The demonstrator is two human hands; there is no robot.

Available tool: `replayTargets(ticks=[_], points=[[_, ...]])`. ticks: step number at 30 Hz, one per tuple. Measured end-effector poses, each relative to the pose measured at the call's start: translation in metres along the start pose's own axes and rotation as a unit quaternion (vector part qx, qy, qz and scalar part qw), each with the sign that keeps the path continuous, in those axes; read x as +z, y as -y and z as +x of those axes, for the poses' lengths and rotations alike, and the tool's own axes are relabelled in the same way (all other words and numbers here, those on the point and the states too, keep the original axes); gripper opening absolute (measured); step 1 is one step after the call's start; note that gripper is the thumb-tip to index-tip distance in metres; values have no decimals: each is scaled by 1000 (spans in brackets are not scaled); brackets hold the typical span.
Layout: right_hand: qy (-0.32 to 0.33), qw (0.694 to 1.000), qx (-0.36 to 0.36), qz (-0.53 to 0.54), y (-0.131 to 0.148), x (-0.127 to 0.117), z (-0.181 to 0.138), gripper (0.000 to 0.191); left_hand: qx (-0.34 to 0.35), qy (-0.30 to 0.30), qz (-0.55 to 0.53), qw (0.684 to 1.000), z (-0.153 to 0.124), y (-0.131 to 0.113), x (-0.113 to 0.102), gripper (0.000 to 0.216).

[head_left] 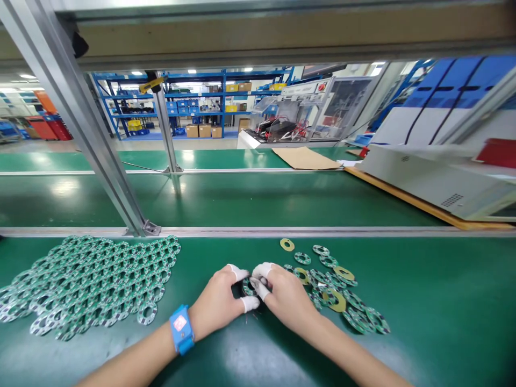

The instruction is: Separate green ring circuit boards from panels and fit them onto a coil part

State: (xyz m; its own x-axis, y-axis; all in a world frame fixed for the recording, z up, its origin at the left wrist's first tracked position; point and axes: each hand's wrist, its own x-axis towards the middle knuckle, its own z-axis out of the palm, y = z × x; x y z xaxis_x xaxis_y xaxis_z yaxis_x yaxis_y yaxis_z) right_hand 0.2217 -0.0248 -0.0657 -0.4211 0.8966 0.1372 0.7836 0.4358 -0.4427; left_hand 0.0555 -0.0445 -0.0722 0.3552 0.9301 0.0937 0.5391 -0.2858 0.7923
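My left hand [223, 295], with white finger cots on thumb and forefinger and a blue wrist strap [182, 329], grips the left edge of a ring-shaped circuit board [248, 288]. My right hand [282, 293], also in white finger cots, pinches at the right side of that board; its fingertips look dirty. The fingers cover much of the board, and whether the right hand holds a second small part cannot be made out. Close to the right hand lies a loose pile of ring boards [355, 312], some showing a yellow face [337, 301].
Many overlapping ring boards [108, 279] lie in rows on the green bench mat at left. A metal post [108, 161] rises behind them. Farther back are a brown cardboard sheet [306, 158] and a grey equipment case [435, 177] at right. A beam [258, 37] crosses overhead.
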Motion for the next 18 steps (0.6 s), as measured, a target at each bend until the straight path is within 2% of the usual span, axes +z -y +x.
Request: replayTargets(ticks=[3,6,9,11,14,18], points=[[17,996,15,85,-9,-9,4,17,28,-29,21,999,-5,-3,-4,43],[54,982,23,178,-22,-15,6,21,80,-44,99,991,-9,-5,-4,35],[122,962,14,243,-29,-11,5,43,136,7,220,966,-10,-4,2,29],[152,950,15,274,-29,-5,4,43,164,36,290,942,-10,-2,6,25],[147,953,25,266,-24,1,2,36,202,34,352,913,-11,2,11,21],[110,966,11,233,-16,0,0,34,272,-18,380,884,-14,6,15,22]])
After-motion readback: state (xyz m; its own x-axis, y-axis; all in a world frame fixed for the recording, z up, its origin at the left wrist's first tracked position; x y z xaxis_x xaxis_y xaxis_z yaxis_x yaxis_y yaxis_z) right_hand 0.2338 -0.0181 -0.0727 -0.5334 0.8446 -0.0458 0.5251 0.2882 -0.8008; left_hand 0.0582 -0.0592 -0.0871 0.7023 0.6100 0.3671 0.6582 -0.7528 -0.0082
